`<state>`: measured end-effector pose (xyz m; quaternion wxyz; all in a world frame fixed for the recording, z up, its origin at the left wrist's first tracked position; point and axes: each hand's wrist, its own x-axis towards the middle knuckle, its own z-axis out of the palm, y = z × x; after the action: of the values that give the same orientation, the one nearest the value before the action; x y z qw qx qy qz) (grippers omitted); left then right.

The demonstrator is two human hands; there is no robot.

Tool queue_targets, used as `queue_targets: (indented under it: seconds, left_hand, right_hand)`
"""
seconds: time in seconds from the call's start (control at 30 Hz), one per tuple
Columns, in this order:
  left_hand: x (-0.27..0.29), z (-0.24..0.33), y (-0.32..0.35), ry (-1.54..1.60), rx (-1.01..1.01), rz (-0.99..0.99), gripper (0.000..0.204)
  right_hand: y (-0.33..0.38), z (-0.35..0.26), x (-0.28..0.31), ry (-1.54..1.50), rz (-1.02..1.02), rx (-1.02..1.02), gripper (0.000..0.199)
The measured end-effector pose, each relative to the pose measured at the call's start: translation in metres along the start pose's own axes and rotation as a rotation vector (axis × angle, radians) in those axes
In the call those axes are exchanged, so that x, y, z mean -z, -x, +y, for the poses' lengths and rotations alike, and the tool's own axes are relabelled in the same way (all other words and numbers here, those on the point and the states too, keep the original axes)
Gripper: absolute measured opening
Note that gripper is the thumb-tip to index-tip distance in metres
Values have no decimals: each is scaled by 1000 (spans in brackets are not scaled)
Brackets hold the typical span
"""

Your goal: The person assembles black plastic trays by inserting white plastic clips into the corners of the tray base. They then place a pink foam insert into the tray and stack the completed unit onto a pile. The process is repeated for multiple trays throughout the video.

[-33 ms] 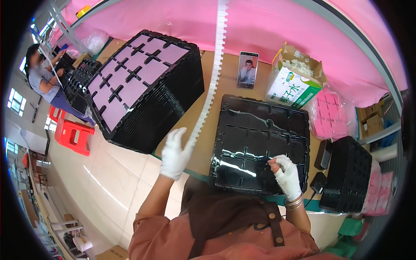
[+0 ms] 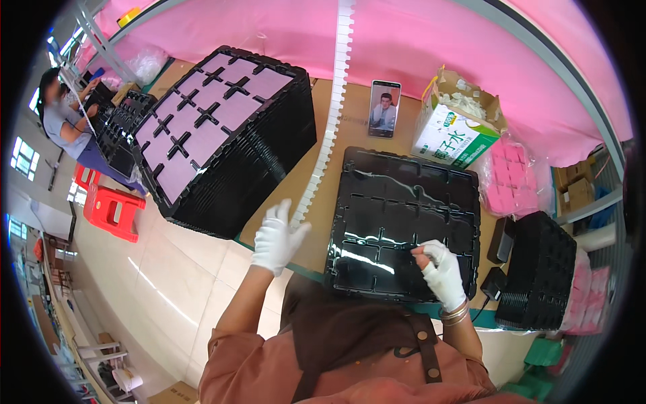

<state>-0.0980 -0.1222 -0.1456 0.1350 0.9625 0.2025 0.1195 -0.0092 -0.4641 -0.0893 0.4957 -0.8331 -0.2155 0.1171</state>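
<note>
My left hand point(image 2: 276, 244), in a white glove, has its fingers spread over the table edge. Its thumb is close to the lower end of a white notched strip point(image 2: 323, 151); whether they touch I cannot tell. My right hand point(image 2: 441, 273) wears a white glove with bare thumb and fingertip showing. Thumb and forefinger are pinched together above a shiny black plastic tray point(image 2: 410, 209), and anything between them is too small to make out. Left of the strip stands a tall stack of black trays point(image 2: 262, 145), its top lined with pinkish-purple sheet point(image 2: 219, 104).
A phone point(image 2: 385, 109) stands behind the tray, beside an open carton point(image 2: 457, 128) of small white pieces. Pink pieces in clear plastic point(image 2: 511, 176), a black adapter point(image 2: 494, 283) and more stacked black trays point(image 2: 542, 273) are at right. Red stools point(image 2: 114, 210) and a seated person are left.
My left hand has shifted slightly to the right, its thumb reaching further out over the strip's lower end. My right hand has moved a little left, still pinched.
</note>
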Motion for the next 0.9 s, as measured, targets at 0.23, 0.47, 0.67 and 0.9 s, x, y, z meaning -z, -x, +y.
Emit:
queue_targets:
  seconds: [0.23, 0.47, 0.67, 0.9]
  left_hand:
    - [-8, 14, -11, -53, 361, -453, 71]
    - [-14, -9, -13, 37, 155, -373, 46]
    - [-22, 8, -1, 188, 271, -239, 32]
    - [-22, -52, 19, 813, 404, 117, 31]
  right_hand:
    - [-10, -22, -21, 143, -97, 145, 12]
    - [-32, -35, -47, 95, -206, 156, 12]
    - [-45, -45, -75, 48, -304, 98, 10]
    - [-43, -55, -87, 44, -341, 128, 12]
